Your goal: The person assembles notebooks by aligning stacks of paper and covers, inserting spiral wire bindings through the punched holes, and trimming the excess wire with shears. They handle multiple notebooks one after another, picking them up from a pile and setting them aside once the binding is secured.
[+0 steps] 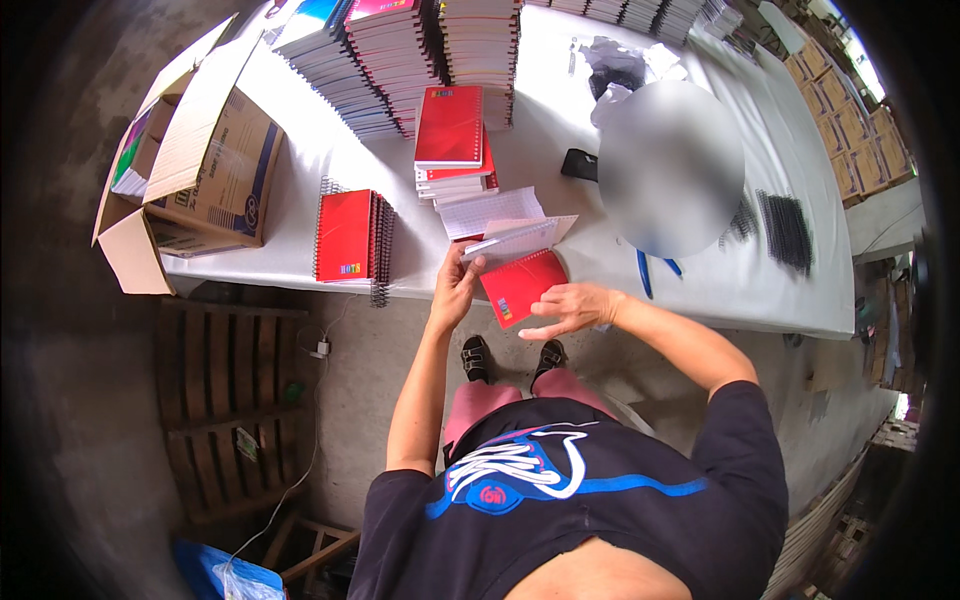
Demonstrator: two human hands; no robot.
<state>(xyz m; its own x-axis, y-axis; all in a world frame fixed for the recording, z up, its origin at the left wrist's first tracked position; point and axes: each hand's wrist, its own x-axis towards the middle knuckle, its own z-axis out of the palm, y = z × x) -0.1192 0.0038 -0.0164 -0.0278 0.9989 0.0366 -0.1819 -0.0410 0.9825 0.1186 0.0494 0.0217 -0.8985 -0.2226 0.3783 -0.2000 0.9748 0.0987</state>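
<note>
At the table's near edge my left hand (458,287) is closed on a bundle of white notebook pages (520,240), thumb on top. Pages are fanned out, some lying back on the table. Below them a red notebook cover (524,287) juts past the edge, tilted. My right hand (578,308) has its thumb on the cover's right side, the other fingers bent near its lower corner; it seems to pinch the cover. Just beyond stands a stack of red-covered notebooks (449,125) with punched edges. To the left is a pile of red spiral-bound notebooks (343,236).
An open cardboard box (215,165) stands at the left. Tall notebook stacks (385,65) rise at the back. Rightward lie a blue-handled tool (645,273), a black object (578,164) and black binding coils (786,230). A blurred grey oval hides part of the table.
</note>
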